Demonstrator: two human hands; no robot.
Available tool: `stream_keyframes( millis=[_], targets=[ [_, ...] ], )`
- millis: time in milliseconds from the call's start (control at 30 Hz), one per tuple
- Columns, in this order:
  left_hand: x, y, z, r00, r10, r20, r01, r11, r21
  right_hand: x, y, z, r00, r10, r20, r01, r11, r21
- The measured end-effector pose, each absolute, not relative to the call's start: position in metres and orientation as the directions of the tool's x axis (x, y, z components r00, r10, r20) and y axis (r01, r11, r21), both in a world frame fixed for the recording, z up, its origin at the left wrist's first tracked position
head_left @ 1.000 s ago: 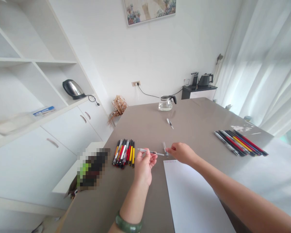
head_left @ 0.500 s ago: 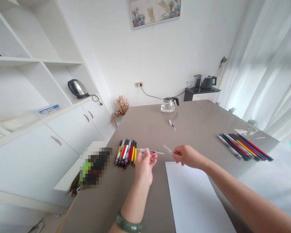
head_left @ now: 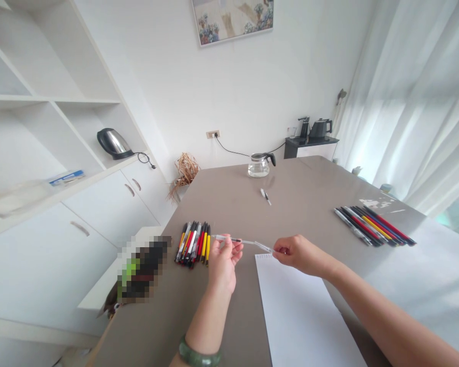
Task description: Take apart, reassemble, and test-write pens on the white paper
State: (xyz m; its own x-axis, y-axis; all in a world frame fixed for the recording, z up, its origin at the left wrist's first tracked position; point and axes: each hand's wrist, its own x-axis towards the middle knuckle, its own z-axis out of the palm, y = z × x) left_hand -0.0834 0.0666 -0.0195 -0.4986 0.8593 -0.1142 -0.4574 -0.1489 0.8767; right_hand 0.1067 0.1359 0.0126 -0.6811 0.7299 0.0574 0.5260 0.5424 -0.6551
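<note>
My left hand pinches a slim clear pen and holds it level above the grey table. My right hand pinches a small clear cap whose open end meets the pen's tip. Both hands hover just beyond the top edge of a white paper sheet. A bundle of several pens in black, red, yellow and white lies on the table just left of my left hand. A green bangle circles my left wrist.
A second row of several pens lies at the table's right side. A single pen rests mid-table, with a glass jug behind it. White shelves and cabinets with a kettle stand on the left.
My right hand has brought the clear cap leftward and down until it meets the tip of the pen. The left hand has stayed almost still.
</note>
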Motion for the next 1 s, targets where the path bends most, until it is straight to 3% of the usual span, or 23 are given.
stream_keyframes(
  millis=[233, 467, 667, 1000],
  targets=[
    [-0.081, 0.067, -0.02, -0.488, 0.865, -0.117, -0.45, -0.135, 0.883, 0.107, 0.136, 0.013, -0.681, 0.729, 0.074, 0.526, 0.557, -0.643],
    [-0.073, 0.064, -0.02, -0.347, 0.928, -0.134, -0.451, -0.039, 0.892, 0.097, 0.127, 0.01, -0.661, 0.737, 0.142, 0.492, 0.568, -0.66],
    [-0.074, 0.065, -0.018, -0.339, 0.929, -0.148, -0.509, -0.049, 0.859, 0.086, 0.119, -0.004, -0.549, 0.816, 0.182, 0.425, 0.46, -0.78],
    [-0.072, 0.064, -0.015, -0.309, 0.941, -0.135, -0.51, -0.044, 0.859, 0.081, 0.116, -0.013, -0.565, 0.825, -0.007, 0.35, 0.232, -0.908]
  ],
)
